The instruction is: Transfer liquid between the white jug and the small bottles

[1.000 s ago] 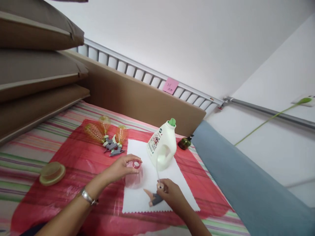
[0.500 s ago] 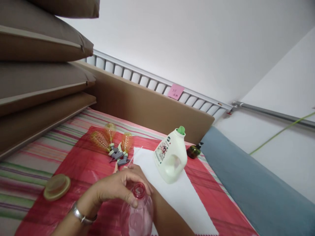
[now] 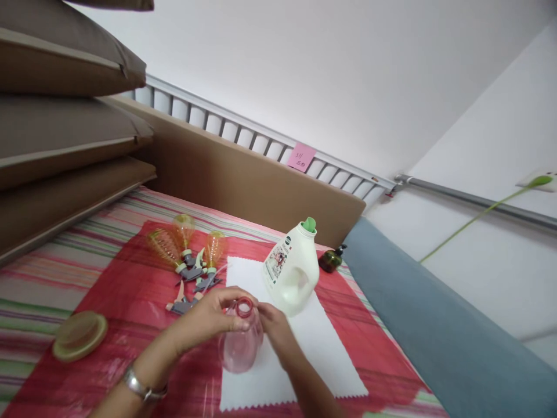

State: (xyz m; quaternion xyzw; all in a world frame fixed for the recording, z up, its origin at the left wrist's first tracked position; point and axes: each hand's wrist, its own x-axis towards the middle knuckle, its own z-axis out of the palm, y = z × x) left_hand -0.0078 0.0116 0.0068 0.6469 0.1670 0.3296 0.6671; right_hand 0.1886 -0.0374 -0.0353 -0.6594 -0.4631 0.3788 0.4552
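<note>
My left hand (image 3: 217,319), wearing a silver bracelet, grips a clear pink bottle (image 3: 239,351) just below its uncapped red neck. Against the bottle's far right side sits my right hand (image 3: 276,328), its fingers bent around it and partly hidden. The bottle is upright with a slight tilt, over the left edge of a white cloth (image 3: 322,348). Just beyond my left hand lies a pink-and-grey spray head (image 3: 181,303). Behind my hands stands a pale green detergent jug (image 3: 296,264) with a green spout.
Several yellow spray bottles (image 3: 185,232) with grey triggers lie at the back left. A round yellowish lid (image 3: 80,335) is at the left on the red sheet (image 3: 130,284). A dark green pump bottle (image 3: 331,261) sits behind the jug. Stacked cushions (image 3: 65,128) rise at the left; a brown board (image 3: 243,180) backs the surface.
My right hand has drawn back from near the spray heads to the bottle. The bottle has moved up and forward in view with my left hand. The camera view has shifted slightly.
</note>
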